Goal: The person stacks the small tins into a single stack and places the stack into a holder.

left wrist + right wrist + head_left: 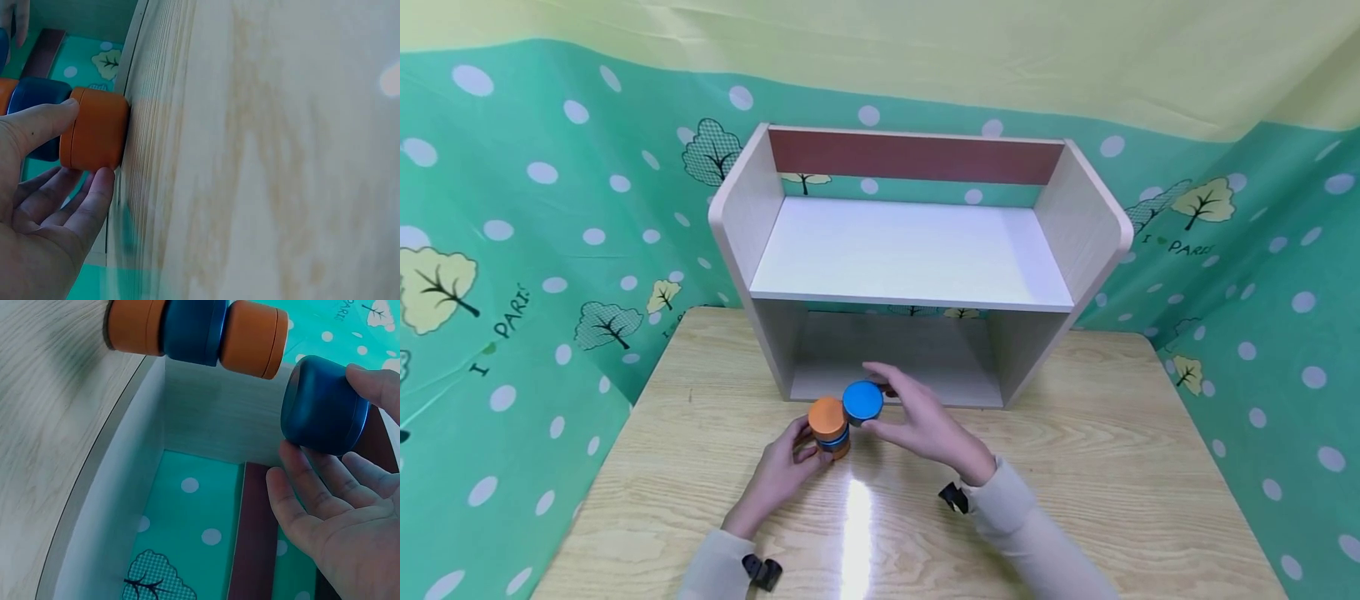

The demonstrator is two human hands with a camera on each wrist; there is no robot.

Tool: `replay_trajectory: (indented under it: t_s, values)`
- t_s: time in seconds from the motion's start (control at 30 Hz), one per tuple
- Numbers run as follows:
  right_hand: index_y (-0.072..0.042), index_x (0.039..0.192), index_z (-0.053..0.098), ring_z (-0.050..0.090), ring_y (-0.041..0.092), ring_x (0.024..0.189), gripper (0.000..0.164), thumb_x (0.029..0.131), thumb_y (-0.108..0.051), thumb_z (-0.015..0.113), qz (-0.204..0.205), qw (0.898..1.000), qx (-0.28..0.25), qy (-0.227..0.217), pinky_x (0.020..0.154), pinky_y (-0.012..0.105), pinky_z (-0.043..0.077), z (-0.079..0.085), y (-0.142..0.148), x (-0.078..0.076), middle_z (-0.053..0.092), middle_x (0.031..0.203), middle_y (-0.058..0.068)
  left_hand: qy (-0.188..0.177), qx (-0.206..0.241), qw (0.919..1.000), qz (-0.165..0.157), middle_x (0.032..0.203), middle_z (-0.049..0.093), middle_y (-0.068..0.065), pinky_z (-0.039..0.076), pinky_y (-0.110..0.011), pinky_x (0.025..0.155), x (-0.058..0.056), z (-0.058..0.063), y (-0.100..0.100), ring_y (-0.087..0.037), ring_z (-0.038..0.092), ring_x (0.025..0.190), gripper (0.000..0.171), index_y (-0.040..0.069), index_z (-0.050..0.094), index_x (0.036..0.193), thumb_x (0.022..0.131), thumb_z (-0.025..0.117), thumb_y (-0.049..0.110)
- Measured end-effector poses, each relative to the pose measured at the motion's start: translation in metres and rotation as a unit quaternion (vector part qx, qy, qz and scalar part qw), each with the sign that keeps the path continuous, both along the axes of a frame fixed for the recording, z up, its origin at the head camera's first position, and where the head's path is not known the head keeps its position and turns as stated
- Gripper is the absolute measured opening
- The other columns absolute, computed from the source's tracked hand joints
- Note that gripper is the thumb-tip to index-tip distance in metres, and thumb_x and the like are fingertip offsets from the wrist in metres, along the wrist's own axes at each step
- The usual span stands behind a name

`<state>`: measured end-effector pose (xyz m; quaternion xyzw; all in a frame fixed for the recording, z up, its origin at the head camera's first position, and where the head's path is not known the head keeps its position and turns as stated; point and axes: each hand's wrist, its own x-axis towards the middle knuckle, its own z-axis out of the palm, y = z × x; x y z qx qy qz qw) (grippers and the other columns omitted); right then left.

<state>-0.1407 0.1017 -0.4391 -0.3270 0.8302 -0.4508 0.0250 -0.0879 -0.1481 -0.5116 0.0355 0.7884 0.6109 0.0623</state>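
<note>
Three small round lidded jars stand stacked on the table: a bottom orange jar (pixel 100 128), a middle blue jar (pixel 195 328) and a top orange jar (pixel 827 417). My left hand (pixel 781 469) holds the stack from the left; its thumb and fingertips are on the bottom orange jar in the left wrist view. Another blue jar (pixel 322 406) is between the thumb and fingers of my right hand (pixel 931 427), raised off the table. It is just past the top orange jar and offset to the right of the stack in the head view.
A two-level shelf unit (pixel 910 302) with pale side panels and a dark red back rail stands right behind the jars. The wooden table (pixel 1112 483) extends to both sides and towards me. A green dotted cloth (pixel 550 217) hangs around it.
</note>
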Motion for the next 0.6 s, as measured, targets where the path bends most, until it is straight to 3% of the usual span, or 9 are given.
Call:
replay_trajectory:
  t_s: [0.37,0.6]
  values:
    - [-0.013,0.152,0.037,0.055,0.013,0.120,0.077,0.089,-0.021,0.080,0.021,1.000,0.006,0.009,0.100,0.031,0.052,0.002,-0.018,-0.006,0.050,0.145,-0.002,-0.005,0.001,1.0000,0.005,0.141,0.051,-0.026,0.050,-0.046,0.102,0.000,0.002,0.001,-0.040,0.050,0.130,0.063,-0.005,0.047,0.142,0.086,0.075,-0.005]
    - [-0.013,0.154,0.035,0.055,0.014,0.121,0.077,0.090,-0.022,0.078,0.037,0.999,0.012,0.009,0.101,0.031,0.051,0.002,-0.029,-0.009,0.047,0.148,0.000,0.007,-0.011,0.9999,0.000,0.142,0.052,-0.019,0.052,-0.033,0.100,-0.011,-0.036,-0.007,-0.034,0.051,0.131,0.064,0.004,0.047,0.145,0.088,0.077,0.003]
